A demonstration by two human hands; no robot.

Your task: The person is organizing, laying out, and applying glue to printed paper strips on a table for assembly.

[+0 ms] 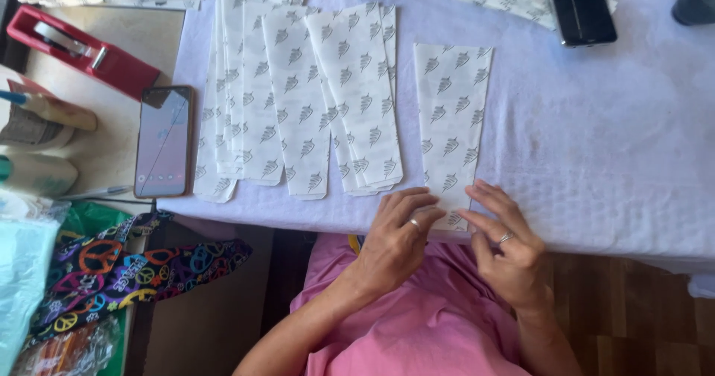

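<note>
White cloth-covered table (611, 145) from 12 to 3 o'clock, beige side table (112, 145) at 9 o'clock, dark wooden floor (633, 316) at 5 o'clock, bright daylight

Bright, soft daylight throughout, strongest across the white table (596, 145) at right. Faint shadows only, under the hands (447, 234) and paper edges. Pale glare on the phone (164, 141) screen. Mostly sharp; slight softness and bending toward corners. Dimmer below the table edge.
</note>
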